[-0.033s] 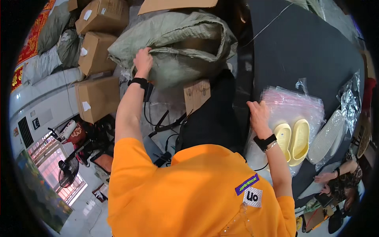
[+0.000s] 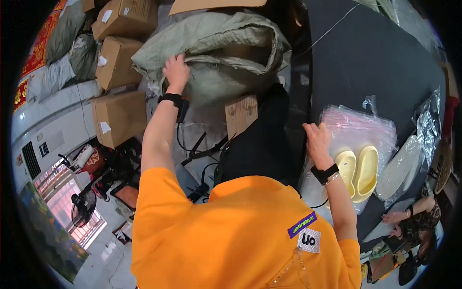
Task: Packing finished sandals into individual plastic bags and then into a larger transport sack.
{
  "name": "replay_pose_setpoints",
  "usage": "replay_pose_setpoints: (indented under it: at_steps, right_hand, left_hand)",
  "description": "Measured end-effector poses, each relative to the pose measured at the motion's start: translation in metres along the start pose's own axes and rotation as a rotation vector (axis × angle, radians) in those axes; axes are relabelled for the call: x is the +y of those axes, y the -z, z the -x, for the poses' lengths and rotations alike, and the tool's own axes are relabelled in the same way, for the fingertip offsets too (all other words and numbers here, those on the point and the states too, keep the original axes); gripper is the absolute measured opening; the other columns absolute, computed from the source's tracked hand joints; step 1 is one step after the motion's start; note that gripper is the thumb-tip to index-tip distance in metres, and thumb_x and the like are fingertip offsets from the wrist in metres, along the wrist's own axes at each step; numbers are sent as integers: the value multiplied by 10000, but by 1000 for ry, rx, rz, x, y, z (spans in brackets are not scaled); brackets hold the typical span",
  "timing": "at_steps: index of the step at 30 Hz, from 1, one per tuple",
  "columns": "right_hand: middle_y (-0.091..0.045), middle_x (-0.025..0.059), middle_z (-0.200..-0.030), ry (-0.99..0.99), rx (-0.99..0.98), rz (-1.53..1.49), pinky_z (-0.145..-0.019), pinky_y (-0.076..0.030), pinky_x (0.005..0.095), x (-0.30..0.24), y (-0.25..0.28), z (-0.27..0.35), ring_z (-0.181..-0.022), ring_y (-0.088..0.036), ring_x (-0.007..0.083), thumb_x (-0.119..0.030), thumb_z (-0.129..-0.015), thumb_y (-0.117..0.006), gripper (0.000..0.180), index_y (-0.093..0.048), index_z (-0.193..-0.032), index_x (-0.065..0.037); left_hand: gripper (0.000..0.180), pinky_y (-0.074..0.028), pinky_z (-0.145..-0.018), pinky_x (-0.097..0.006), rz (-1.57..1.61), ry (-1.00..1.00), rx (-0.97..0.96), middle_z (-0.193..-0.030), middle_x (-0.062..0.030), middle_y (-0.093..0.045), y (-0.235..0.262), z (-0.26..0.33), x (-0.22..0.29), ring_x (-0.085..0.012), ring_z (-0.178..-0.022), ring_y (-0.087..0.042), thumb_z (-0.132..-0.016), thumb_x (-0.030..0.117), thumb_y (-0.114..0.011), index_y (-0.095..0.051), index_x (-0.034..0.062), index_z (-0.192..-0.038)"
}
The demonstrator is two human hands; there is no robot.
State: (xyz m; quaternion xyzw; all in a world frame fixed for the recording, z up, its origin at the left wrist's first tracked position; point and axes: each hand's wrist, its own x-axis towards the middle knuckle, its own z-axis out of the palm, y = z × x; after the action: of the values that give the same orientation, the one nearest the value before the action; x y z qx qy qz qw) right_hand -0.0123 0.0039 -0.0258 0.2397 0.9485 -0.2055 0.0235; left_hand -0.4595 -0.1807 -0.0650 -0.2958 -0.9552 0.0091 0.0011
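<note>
My left hand (image 2: pixel 176 73) is at the edge of a large grey-green woven sack (image 2: pixel 211 82), fingers curled at its rim. The sack's mouth gapes, and its inside is dark. At the dark table's (image 2: pixel 370 62) near side, my right hand (image 2: pixel 318 142) lies on the edge with fingers spread, holding nothing. Beside it is a stack of clear plastic bags (image 2: pixel 356 123) with pink strips. A pair of pale yellow slippers (image 2: pixel 367 168) rests on the bags, just right of my right wrist.
Brown cardboard boxes (image 2: pixel 120 115) stack up on the left. Another small box (image 2: pixel 241 115) stands by my leg. Light soles in clear wrap (image 2: pixel 397 168) lie farther right. Another person's hand (image 2: pixel 397 216) is at the table's lower right. A fan (image 2: pixel 85 208) stands lower left.
My left hand has shifted very slightly at the sack's rim, and its fingers look more raised. My right hand stays on the table edge.
</note>
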Motion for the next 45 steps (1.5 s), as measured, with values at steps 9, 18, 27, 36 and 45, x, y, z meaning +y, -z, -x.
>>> replay_pose_setpoints:
  at_steps: [9,18,27,36,45]
  right_hand:
    - [-525,44,-784,-52,-103,21,-637,-403,354,-8,10,-12,-749,-483,245,13,-649,-583,369,-577,-996,-110]
    - [-546,36,-824,-109,-179,-2,-645,-395,344,-11,16,-23,-724,-470,242,17,-666,-563,351,-586,-994,-106]
    - [-576,22,-922,-206,-257,-162,-683,-395,341,-11,26,-29,-771,-495,242,-26,-669,-579,339,-601,-993,-126]
    - [-293,146,-1396,-355,-10,247,-1041,-109,579,-3,5,-43,-1309,-225,354,-271,-776,-621,561,-432,-1300,-210]
    - [-275,82,-1419,-334,124,209,-1026,-138,591,11,-11,-45,-1322,-205,318,-219,-761,-596,585,-404,-1312,-268]
  left_hand:
    - [392,-364,-921,-426,297,-576,-683,-1138,-117,-551,-37,121,85,-288,-1099,-494,-775,80,-487,-541,141,-1158]
    - [372,-406,-904,-388,430,209,-971,-1147,-160,-575,-156,110,-20,-307,-1085,-525,-820,256,-518,-572,43,-1121]
    - [672,-342,-980,-367,682,580,-1084,-1303,-255,-405,-219,165,20,-365,-1199,-404,-809,348,-591,-330,-48,-1284]
    - [781,-286,-1007,-339,805,815,-948,-1362,-222,-341,-242,190,24,-332,-1241,-359,-836,433,-556,-186,-11,-1361]
    - [895,-272,-1020,-378,712,886,-838,-1383,-253,-272,-290,186,34,-348,-1264,-313,-835,553,-459,-59,-52,-1360]
